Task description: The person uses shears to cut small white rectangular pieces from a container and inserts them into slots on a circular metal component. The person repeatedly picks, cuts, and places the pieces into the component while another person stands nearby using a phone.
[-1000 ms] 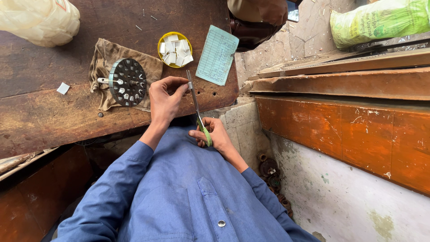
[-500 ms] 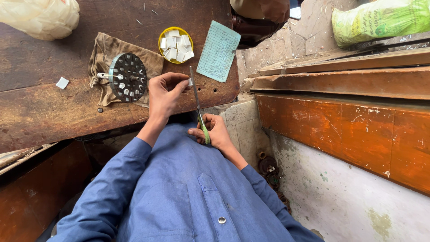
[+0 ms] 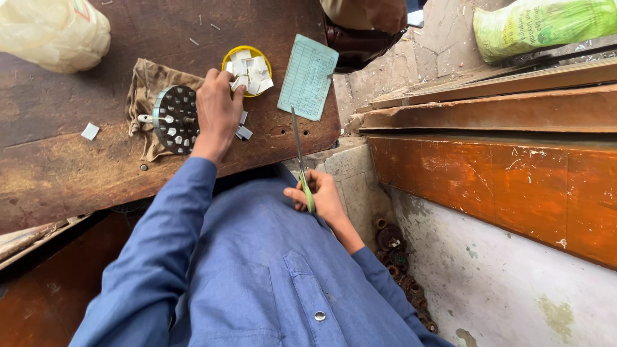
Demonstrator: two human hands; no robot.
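My left hand (image 3: 218, 112) is pinching 1 white bit from the yellow dish (image 3: 247, 69) near the table's (image 3: 77, 173) far edge. My right hand (image 3: 319, 198) is gripping scissors (image 3: 301, 160), so I'm picking slowly, blades away.

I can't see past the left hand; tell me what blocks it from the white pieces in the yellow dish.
Nothing visible: the left hand already has its fingertips at the white pieces in the yellow dish.
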